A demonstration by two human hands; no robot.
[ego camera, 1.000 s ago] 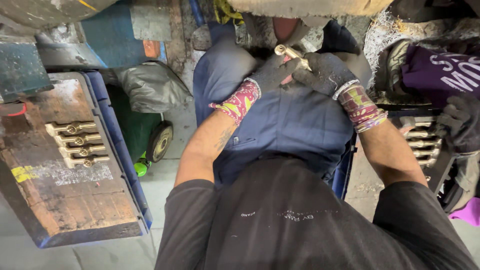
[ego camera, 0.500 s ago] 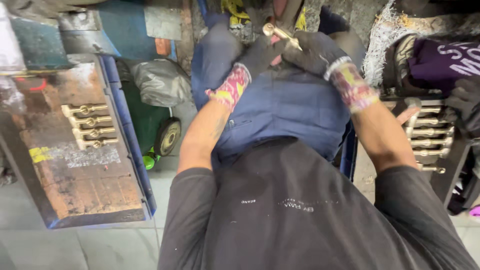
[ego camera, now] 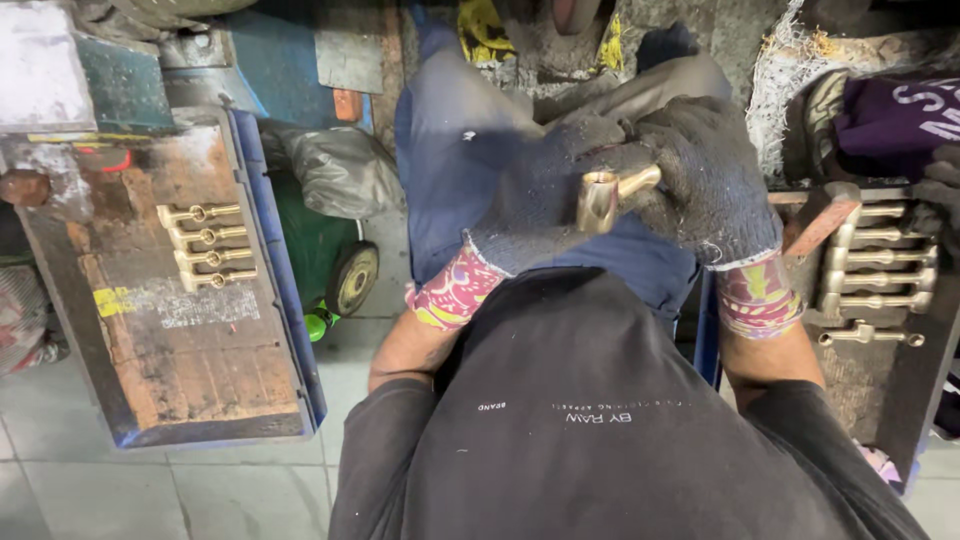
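Looking down onto a grey tiled floor, scuffed and dusty, crowded with workshop clutter. Lying at left, a worn wooden bench with a blue rim, its top stained, scratched and patched with yellow paint. Resting on it in a neat row, four brass fittings, side by side, touching or nearly so. Sitting between that bench and the knees, a crumpled grey plastic bag above a green cart with a small black wheel. Standing at right, a second dark tray carrying more brass fittings, long-stemmed, laid in parallel.

Wearing dark knitted gloves, coarse and grimy, with pink patterned cuffs. Left hand closing around a brass tap piece, right hand gripping its thin stem from the other side; both hands pressing together over the lap, above blue trousers.

Showing on the tap piece: a short hollow cylinder, open end facing the camera, dull gold, slightly glinting, with a narrow stem running rightward into the right glove.
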